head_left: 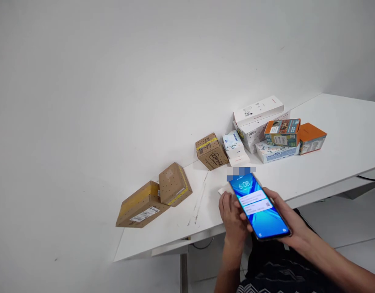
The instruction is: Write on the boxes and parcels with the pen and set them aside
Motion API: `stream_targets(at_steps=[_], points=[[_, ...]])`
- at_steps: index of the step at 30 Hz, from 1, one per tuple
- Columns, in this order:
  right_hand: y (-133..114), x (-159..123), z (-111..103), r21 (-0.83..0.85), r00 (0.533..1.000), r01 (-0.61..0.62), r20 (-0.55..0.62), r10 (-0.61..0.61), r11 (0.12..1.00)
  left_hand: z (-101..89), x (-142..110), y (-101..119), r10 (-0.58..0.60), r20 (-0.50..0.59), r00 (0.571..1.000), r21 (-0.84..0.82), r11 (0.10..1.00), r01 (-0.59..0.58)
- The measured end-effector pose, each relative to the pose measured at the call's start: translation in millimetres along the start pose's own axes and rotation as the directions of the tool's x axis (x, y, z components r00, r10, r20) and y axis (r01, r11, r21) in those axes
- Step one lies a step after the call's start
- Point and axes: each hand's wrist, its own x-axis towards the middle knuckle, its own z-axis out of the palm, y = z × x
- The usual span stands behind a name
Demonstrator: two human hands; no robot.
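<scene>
My right hand (286, 217) cradles a smartphone (259, 205) from beneath, its fingers curled round the far edge; the screen is lit blue with the time and notification cards. My left hand (232, 215) rests against the phone's left side, thumb at the screen's edge, fingers loosely bent. Both hands hover over the front edge of the white table (336, 134). A small white slip (224, 190) lies on the table just beyond my left hand.
Along the wall stand three brown cardboard boxes (141, 209) (174, 184) (211, 151). Further right are tissue packs (234, 147), stacked white boxes (258, 118) and orange cartons (311, 138). A cable hangs under the table (202, 245).
</scene>
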Motion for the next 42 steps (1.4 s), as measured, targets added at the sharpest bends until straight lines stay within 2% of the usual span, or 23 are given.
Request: stream_targets(at_steps=[2, 3, 4, 5, 6, 7, 9, 11, 12, 13, 15, 17, 18, 20, 22, 25, 27, 30, 32, 35, 37, 39, 42], points=[[-16.3, -1.1, -16.7, -0.195, 0.974, 0.114, -0.169, -0.148, 0.974, 4.0, 9.3, 2.6, 0.084, -0.028, 0.996, 0.06, 0.995, -0.082], [-24.5, -0.1, -27.7, -0.324, 0.936, 0.164, -0.246, -0.251, 0.932, 4.2, 12.4, 4.4, 0.127, -0.043, 0.991, 0.096, 0.988, -0.123], [-32.3, 1.8, -40.2, -0.478, 0.875, 0.205, -0.301, -0.379, 0.854, 3.4, 14.4, 6.4, 0.161, -0.054, 0.985, 0.128, 0.98, -0.153], [-39.4, 4.6, -53.6, -0.643, 0.785, 0.223, -0.327, -0.526, 0.732, 2.0, 15.4, 8.4, 0.181, -0.062, 0.981, 0.148, 0.974, -0.17], [-45.5, 8.1, -67.5, -0.802, 0.69, 0.177, -0.312, -0.653, 0.57, 0.3, 15.6, 10.0, 0.188, -0.065, 0.98, 0.154, 0.972, -0.176], [-50.4, 12.1, -81.0, -0.923, 0.624, 0.069, -0.257, -0.738, 0.38, -1.6, 15.0, 11.1, 0.185, -0.061, 0.981, 0.153, 0.973, -0.174], [-56.5, 20.4, -104.5, -0.985, 0.537, -0.17, -0.067, -0.841, -0.03, -5.1, 12.3, 10.3, 0.162, -0.041, 0.986, 0.136, 0.979, -0.155], [-58.2, 28.6, -121.5, -0.844, 0.525, -0.384, 0.135, -0.84, -0.375, -7.4, 8.2, 4.5, 0.108, -0.029, 0.994, 0.083, 0.991, -0.105], [-57.9, 32.6, -127.5, -0.743, 0.541, -0.452, 0.212, -0.814, -0.493, -8.0, 6.0, -0.3, 0.06, -0.027, 0.998, 0.033, 0.998, -0.059], [-57.0, 36.7, -132.3, -0.652, 0.562, -0.493, 0.267, -0.783, -0.576, -8.2, 4.1, -6.2, -0.009, -0.021, 1.0, -0.034, 0.999, 0.008], [-55.0, 44.8, -139.3, -0.541, 0.602, -0.508, 0.333, -0.725, -0.67, -7.1, 1.1, -19.5, -0.191, 0.043, 0.981, -0.208, 0.958, 0.196], [-53.3, 52.4, -144.2, -0.505, 0.616, -0.492, 0.374, -0.693, -0.709, -4.4, -0.1, -32.0, -0.36, 0.191, 0.913, -0.382, 0.83, 0.407], [-52.7, 55.6, -145.9, -0.503, 0.613, -0.482, 0.391, -0.686, -0.717, -2.6, -0.1, -36.9, -0.4, 0.283, 0.872, -0.46, 0.741, 0.489], [-51.6, 59.9, -147.0, -0.519, 0.588, -0.469, 0.421, -0.691, -0.715, 1.2, 0.8, -43.5, -0.381, 0.441, 0.813, -0.568, 0.583, 0.581], [-49.5, 61.1, -144.0, -0.567, 0.547, -0.437, 0.448, -0.707, -0.698, 4.1, 2.6, -46.3, -0.322, 0.527, 0.787, -0.607, 0.505, 0.613], [-41.6, 57.7, -133.3, -0.714, 0.503, -0.258, 0.476, -0.721, -0.651, 4.2, 7.7, -47.6, -0.339, 0.543, 0.768, -0.607, 0.473, 0.638], [-32.9, 54.0, -126.1, -0.828, 0.498, -0.107, 0.434, -0.75, -0.55, 0.6, 14.3, -48.8, -0.392, 0.526, 0.754, -0.63, 0.416, 0.656], [-18.7, 49.7, -122.6, -0.929, 0.504, 0.039, 0.337, -0.795, -0.369, -10.2, 33.8, -50.1, -0.468, 0.519, 0.715, -0.699, 0.25, 0.67], [-11.3, 48.9, -125.8, -0.948, 0.518, 0.102, 0.31, -0.797, -0.303, -19.4, 56.3, -49.4, -0.502, 0.528, 0.685, -0.731, 0.142, 0.668], [-5.6, 50.7, -133.2, -0.957, 0.561, 0.143, 0.288, -0.776, -0.251, -30.3, 105.1, -46.2, -0.525, 0.517, 0.676, -0.738, 0.127, 0.663], [-4.6, 52.4, -136.7, -0.957, 0.58, 0.154, 0.288, -0.762, -0.245, -32.0, 142.5, -44.9, -0.524, 0.454, 0.721, -0.772, 0.173, 0.612], [-4.7, 53.6, -138.6, -0.954, 0.577, 0.16, 0.299, -0.76, -0.254, -27.9, 175.9, -46.4, -0.525, 0.375, 0.764, -0.816, 0.203, 0.541], [-4.9, 54.2, -141.1, -0.948, 0.551, 0.16, 0.318, -0.771, -0.277, -14.1, 202.9, -56.0, -0.634, 0.206, 0.746, -0.823, 0.3, 0.482]])
